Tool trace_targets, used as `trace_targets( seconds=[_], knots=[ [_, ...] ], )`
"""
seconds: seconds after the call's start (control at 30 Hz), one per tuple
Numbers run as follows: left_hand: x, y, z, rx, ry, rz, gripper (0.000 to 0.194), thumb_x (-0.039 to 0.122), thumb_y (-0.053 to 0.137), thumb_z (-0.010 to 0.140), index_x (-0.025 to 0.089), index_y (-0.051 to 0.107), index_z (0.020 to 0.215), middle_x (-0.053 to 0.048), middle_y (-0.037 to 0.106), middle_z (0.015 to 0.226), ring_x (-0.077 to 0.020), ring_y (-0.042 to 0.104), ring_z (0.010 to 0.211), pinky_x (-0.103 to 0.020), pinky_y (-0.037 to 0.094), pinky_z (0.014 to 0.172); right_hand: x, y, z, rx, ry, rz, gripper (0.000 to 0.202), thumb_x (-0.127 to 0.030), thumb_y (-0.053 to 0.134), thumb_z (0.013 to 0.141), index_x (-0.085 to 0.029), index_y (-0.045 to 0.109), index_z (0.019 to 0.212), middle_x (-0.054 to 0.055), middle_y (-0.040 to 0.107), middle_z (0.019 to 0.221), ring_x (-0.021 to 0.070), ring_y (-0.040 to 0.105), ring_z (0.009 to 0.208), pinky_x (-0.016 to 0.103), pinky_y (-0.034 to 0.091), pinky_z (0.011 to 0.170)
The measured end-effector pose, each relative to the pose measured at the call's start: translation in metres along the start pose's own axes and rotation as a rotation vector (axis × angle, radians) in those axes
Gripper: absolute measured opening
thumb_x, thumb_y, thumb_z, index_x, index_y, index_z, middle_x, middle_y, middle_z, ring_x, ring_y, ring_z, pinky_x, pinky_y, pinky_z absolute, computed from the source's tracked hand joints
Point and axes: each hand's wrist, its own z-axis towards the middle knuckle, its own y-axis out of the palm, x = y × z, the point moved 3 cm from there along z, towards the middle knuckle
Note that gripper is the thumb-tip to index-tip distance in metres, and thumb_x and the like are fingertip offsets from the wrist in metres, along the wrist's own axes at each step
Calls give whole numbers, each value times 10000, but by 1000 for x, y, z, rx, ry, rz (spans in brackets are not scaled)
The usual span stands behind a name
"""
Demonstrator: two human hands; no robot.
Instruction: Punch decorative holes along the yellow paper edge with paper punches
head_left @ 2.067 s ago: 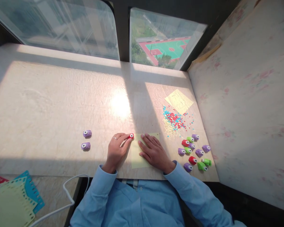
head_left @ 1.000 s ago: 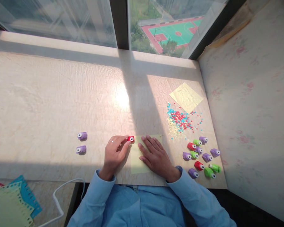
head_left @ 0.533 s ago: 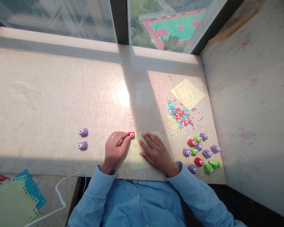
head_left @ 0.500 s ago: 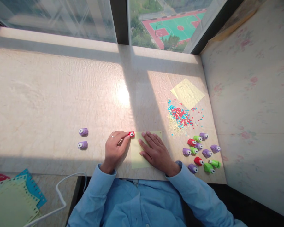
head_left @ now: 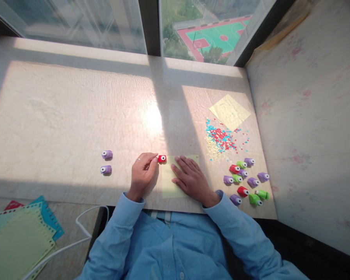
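Left fingers (head_left: 154, 160): bent, tips nearly together at the left end of the red punch; I cannot tell if they pinch it.
Right fingers (head_left: 183, 165): straight, a bit spread, lying flat on the yellow paper.
Red punch (head_left: 162, 158): on the table, at the far left corner of the paper. It looks light, hard and smooth, so it might slip; best held by its two sides.
Yellow paper (head_left: 169, 186): thin and bendy, easy to tear; best held flat or by an edge.
Paper bits (head_left: 221, 139): tiny red, blue and yellow ones, so light a puff could move them.
Other punches: two purple (head_left: 107, 154) to the left, a mixed bunch (head_left: 243, 191) to the right.
Table (head_left: 76, 116): pale, with a few ripples and bright sun.
Room: big window (head_left: 76, 23) ahead, flowery wall (head_left: 309, 116) on the right.
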Motion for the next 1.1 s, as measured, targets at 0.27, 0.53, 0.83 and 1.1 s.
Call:
trace_targets(
  seconds=[0.27, 0.53, 0.83, 1.1],
  knots=[
    [-1, -3, 0, 49, -111, -173, 208, 330, 579, 955, 177, 716, 992, -71, 712, 994, -193, 669, 954, -356, 555, 849, 20, -21, -6, 510, 246, 544, 285, -290, 483, 1026, -214, 693, 1204, 121, 685, 1299, 247, 634, 1245, 474, 532, 1055],
    [9, -8, 12, 117, -224, -191, 252, 412, 658, 891, 166, 659, 834, -20, 643, 762, -125, 594, 659, -250, 489, 550, 20, -33, -8, 621, 259, 522, 210, -307, 522, 1004, -226, 709, 1053, 103, 739, 1146, 245, 681, 1123, 482, 554, 1001],
    [14, 1, 31, -242, -525, -154, 569, 506, 658, 874, 198, 373, 490, 40, 300, 465, -72, 265, 449, -277, 158, 456, 30, -36, -34, 580, 334, 475, 205, -292, 530, 1002, -218, 707, 1075, 93, 741, 1064, 227, 696, 1023, 428, 583, 923],
    [19, 4, 34, -410, -674, -106, 593, 591, 635, 846, 174, 417, 484, 43, 285, 448, -59, 238, 444, -276, 129, 478, 33, -25, -40, 494, 338, 442, 178, -247, 563, 978, -241, 711, 1077, 69, 734, 1043, 224, 673, 1001, 418, 551, 903]
  ],
)
